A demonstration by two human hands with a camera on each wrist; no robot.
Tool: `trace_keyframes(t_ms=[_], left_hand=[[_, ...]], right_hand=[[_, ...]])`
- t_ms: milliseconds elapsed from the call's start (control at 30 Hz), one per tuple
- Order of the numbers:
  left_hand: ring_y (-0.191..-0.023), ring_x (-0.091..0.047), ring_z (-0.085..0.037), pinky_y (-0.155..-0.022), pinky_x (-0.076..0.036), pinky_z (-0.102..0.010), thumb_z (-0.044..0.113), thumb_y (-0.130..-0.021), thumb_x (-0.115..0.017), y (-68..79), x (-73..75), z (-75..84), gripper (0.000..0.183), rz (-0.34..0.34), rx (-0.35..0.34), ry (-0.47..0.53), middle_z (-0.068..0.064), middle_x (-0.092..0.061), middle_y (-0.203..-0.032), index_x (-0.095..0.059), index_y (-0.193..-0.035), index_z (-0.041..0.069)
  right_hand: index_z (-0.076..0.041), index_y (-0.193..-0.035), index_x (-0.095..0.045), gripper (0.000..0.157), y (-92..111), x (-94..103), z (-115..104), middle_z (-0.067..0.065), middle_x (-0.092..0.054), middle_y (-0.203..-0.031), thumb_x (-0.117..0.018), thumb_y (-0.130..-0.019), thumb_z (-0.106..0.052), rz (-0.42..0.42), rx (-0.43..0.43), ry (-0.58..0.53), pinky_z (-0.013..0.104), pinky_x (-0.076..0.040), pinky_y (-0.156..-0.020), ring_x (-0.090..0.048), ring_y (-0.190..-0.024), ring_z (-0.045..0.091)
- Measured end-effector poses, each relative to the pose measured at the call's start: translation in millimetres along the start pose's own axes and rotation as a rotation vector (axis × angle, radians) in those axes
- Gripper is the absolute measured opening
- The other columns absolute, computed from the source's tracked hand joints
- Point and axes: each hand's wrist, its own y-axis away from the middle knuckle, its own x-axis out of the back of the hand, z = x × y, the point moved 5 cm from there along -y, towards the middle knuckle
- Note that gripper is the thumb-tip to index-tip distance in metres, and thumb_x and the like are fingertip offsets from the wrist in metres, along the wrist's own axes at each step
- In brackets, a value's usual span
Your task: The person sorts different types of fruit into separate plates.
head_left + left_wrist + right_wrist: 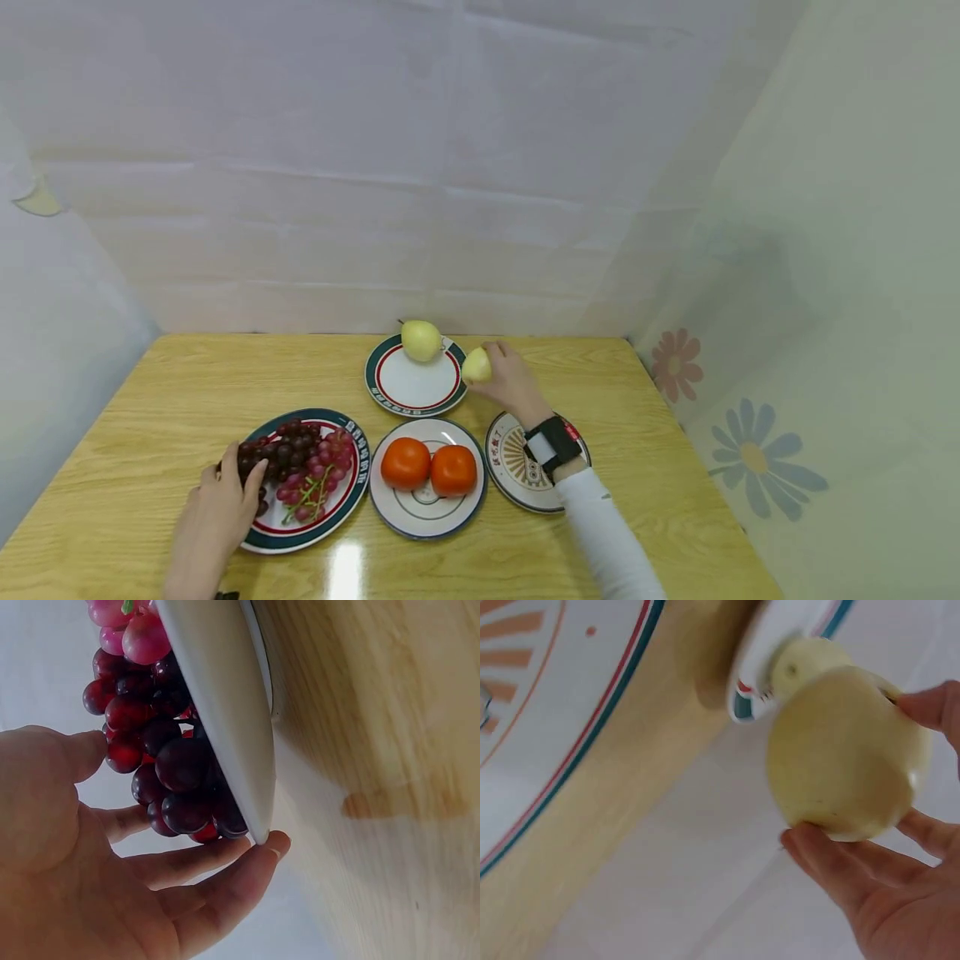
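Observation:
My left hand is at the left rim of a green-rimmed plate. Its thumb and forefinger sit around one end of a bunch of dark grapes, while other fingertips touch the rim. Pink grapes lie beside the dark ones. Farther right, my right hand pinches a pale yellow pear between thumb and fingers, in the air by the right edge of the back plate. A second pear rests on that plate.
Two orange persimmons sit on a white plate in the middle. A plate with a sunburst pattern lies under my right forearm. A pale cloth wall stands behind the wooden table.

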Motion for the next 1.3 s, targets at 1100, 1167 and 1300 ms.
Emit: trace_keyframes(t_ms=[1100, 1167, 1300], left_hand=[[-0.102, -0.044, -0.053, -0.074, -0.040, -0.069, 0.019, -0.087, -0.063, 27.1, 13.3, 50.6, 0.044, 0.547, -0.281, 0.002, -0.034, -0.050, -0.116, -0.051, -0.122, -0.005], [-0.104, -0.041, -0.055, -0.074, -0.038, -0.071, 0.020, -0.089, -0.061, 26.3, 10.3, 45.2, 0.045, 0.512, -0.234, 0.004, -0.035, -0.046, -0.121, -0.048, -0.124, -0.005], [-0.108, -0.037, -0.059, -0.076, -0.036, -0.073, 0.021, -0.091, -0.057, 25.3, 5.5, 36.0, 0.049, 0.446, -0.172, 0.007, -0.036, -0.035, -0.131, -0.041, -0.130, -0.004]], right_hand=[[-0.015, -0.131, -0.047, 0.075, 88.8, -6.7, 51.7, 0.015, -0.045, -0.132, -0.080, -0.069, -0.041, -0.064, -0.126, 0.074, 0.048, -0.055, -0.070, -0.054, -0.103, 0.034], [-0.018, -0.132, -0.046, 0.076, 85.4, -6.6, 49.3, 0.014, -0.044, -0.134, -0.078, -0.069, -0.046, -0.073, -0.127, 0.083, 0.049, -0.054, -0.071, -0.054, -0.106, 0.034], [-0.019, -0.132, -0.047, 0.075, 71.1, -4.2, 38.3, 0.015, -0.044, -0.135, -0.076, -0.070, -0.050, -0.055, -0.066, 0.108, 0.052, -0.053, -0.079, -0.052, -0.110, 0.036]])
